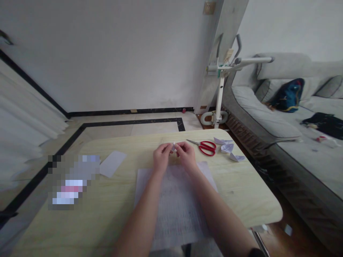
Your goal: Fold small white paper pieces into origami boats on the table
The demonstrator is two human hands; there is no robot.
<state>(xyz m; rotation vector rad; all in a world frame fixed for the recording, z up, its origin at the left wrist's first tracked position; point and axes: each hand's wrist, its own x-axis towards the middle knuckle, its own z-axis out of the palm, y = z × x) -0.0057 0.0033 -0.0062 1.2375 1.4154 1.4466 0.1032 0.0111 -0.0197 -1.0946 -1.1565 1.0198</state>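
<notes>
i have both hands together over the far middle part of the pale wooden table (246,196). my left hand (161,154) is narrowed to a pinch, thumb and fingers on one small piece of white paper (174,146), and my right hand (185,153) pinches the same piece from its other side. the piece sits between my fingertips, mostly covered by them, so i cannot tell its exact shape. below my wrists and forearms one large sheet (182,207) lies flat, with faint marks on it too blurred to read.

the only container-like thing i see is one dark blue bag (291,95) on the grey sofa (316,157) to my right; what it holds is hidden from me.

counting the rest of the tabletop: one pair of scissors (199,144) with red handles lies just beyond my right hand, its blades pointing towards the far left. to the right of the handles are three folded white papers (227,148), set close together in a row slanting towards the table's right edge. on my left lies one plain white slip (114,163), well apart from my hands, and beside it one pixelated patch (77,178) that i cannot make out.
</notes>
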